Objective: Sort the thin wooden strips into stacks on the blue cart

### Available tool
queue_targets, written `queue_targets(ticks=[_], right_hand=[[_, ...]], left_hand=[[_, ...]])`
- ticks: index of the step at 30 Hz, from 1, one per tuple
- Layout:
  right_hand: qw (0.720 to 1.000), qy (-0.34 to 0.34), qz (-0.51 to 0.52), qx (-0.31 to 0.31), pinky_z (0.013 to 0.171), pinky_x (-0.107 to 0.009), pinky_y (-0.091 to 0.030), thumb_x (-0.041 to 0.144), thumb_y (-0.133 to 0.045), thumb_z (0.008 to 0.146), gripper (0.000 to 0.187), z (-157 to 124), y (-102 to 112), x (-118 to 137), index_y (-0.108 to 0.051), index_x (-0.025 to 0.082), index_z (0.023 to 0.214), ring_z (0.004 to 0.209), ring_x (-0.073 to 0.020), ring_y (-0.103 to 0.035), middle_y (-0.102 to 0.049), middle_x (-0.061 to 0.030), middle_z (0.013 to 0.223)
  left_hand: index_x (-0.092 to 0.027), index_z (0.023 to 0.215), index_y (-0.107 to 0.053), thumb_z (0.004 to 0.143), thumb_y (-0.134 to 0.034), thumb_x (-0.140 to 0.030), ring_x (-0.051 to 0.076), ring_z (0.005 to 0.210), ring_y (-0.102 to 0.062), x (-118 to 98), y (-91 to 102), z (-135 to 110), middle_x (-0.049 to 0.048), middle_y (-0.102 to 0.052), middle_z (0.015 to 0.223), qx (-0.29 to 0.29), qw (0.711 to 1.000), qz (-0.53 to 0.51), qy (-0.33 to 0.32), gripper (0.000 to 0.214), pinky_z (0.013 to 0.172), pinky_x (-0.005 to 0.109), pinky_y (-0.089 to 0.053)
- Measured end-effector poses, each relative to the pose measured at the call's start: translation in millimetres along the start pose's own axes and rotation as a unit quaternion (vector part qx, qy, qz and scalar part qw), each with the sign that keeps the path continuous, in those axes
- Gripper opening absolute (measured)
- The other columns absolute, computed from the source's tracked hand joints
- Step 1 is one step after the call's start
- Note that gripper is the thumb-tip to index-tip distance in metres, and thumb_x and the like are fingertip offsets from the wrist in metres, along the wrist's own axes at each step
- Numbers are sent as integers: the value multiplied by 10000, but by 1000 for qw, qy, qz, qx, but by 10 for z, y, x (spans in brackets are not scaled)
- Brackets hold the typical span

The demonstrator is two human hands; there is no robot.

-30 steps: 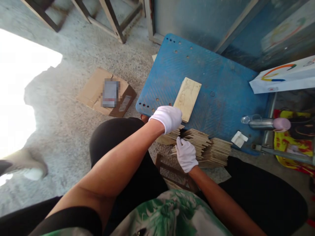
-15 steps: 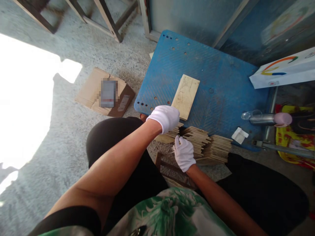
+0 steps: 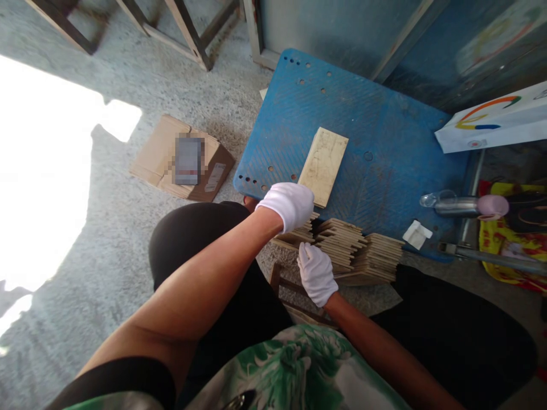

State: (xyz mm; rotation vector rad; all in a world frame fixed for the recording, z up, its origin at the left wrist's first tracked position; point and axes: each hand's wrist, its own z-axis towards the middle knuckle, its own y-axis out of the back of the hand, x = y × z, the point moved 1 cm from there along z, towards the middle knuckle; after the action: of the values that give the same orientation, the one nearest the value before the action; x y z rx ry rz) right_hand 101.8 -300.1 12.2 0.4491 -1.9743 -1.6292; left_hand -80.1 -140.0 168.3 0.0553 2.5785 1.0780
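Both my hands wear white gloves. My left hand (image 3: 287, 206) is curled over the left end of a row of thin wooden boards (image 3: 339, 242), its back towards me. The fingers bend down out of sight, and whatever they hold is hidden. Lower and to the right, my right hand (image 3: 317, 274) is beside the front of the row with its fingers pressed together; I cannot make out anything between them. The boards stand packed on edge in staggered groups. Just beyond my left hand, a flat pale wooden piece (image 3: 325, 165) lies on the blue table (image 3: 384, 136).
On the table's right side are a metal bottle with a pink lid (image 3: 491, 206), crumpled white paper (image 3: 417, 234) and a white bag (image 3: 491, 122). A cardboard box (image 3: 149, 156) with a blurred device (image 3: 188, 160) on it sits on the floor at left. Wooden frames (image 3: 188, 34) stand behind.
My right hand has drawn slightly back towards me and left, away from the boards' front edges. My left hand stays at nearly the same spot over the row.
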Motion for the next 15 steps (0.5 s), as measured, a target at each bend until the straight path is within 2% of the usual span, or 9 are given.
queue_targets(ticks=[2, 6, 10, 15], right_hand=[[999, -15, 27, 17, 860, -403, -456, 237, -443, 953, 327, -16, -43, 21, -584, 138, 1231, 1012, -269, -578, -641, -160, 1131], [985, -79, 124, 94, 781, -331, -483, 359, -490, 940, 254, 45, -108, 59, -688, 203, 965, 837, -223, -647, -701, -86, 899], [967, -117, 197, 109, 861, -274, -481, 345, -588, 894, 223, 140, -193, 68, -679, 229, 1062, 946, -180, -663, -719, -43, 1030], [943, -167, 252, 137, 857, -288, -491, 325, -621, 871, 198, 264, -247, 41, -704, 244, 1032, 957, -188, -667, -730, -30, 1018]], left_hand=[[-79, 1036, -683, 900, -415, -261, 284, 906, -663, 2, -9, 0, 174, -692, 992, -4, 1000, 2, 2, 351, 752, 367, -515], [-89, 1048, -680, 916, -394, -318, 285, 910, -661, 7, -45, 4, 172, -691, 981, -4, 1000, -5, -2, 389, 755, 367, -513], [-87, 1056, -674, 925, -372, -325, 293, 919, -660, -3, -68, -8, 178, -690, 973, -6, 1000, -10, -12, 407, 750, 381, -515], [-96, 1058, -669, 907, -401, -325, 286, 915, -660, -24, -73, -8, 170, -694, 968, -3, 1000, -7, -20, 384, 749, 366, -512]])
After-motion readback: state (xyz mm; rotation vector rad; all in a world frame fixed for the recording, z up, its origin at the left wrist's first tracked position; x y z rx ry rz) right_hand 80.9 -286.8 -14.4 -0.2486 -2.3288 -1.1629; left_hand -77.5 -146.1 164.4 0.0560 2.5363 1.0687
